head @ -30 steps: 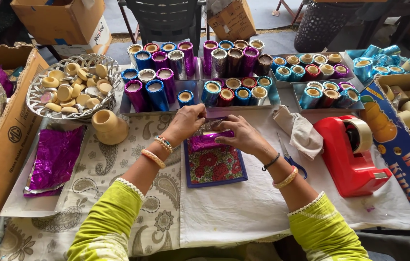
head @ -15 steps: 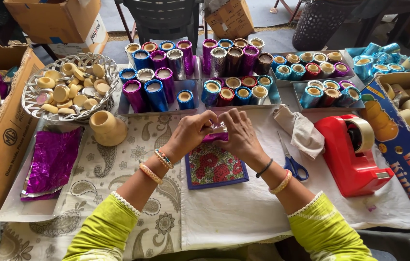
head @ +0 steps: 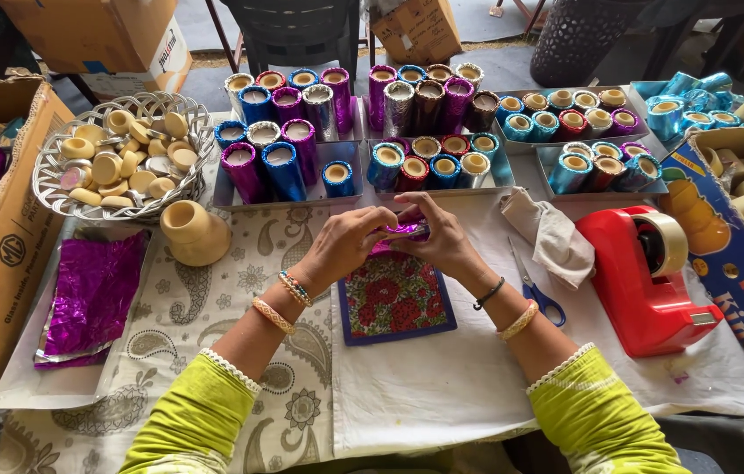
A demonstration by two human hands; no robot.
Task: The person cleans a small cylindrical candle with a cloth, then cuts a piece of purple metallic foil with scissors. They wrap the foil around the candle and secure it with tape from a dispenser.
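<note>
Left hand and right hand both closed on a purple foil-wrapped piece between fingertips, above the floral mat. Trays of foil-wrapped cups crowded just beyond; scissors right; open counter nearer.

Two bare forearms in lime-green sleeves, pushed up short of the wrists. Cuffs edged with narrow white scalloped trim. Left hand: behind the grip, a beaded multicolour bracelet at the wrist, then an orange-gold bangle further up the forearm. Right hand: behind the grip, a thin black band at the wrist, then a plain yellow-gold bangle closer to the cuff. No rings visible. Nails too small to tell.
</note>
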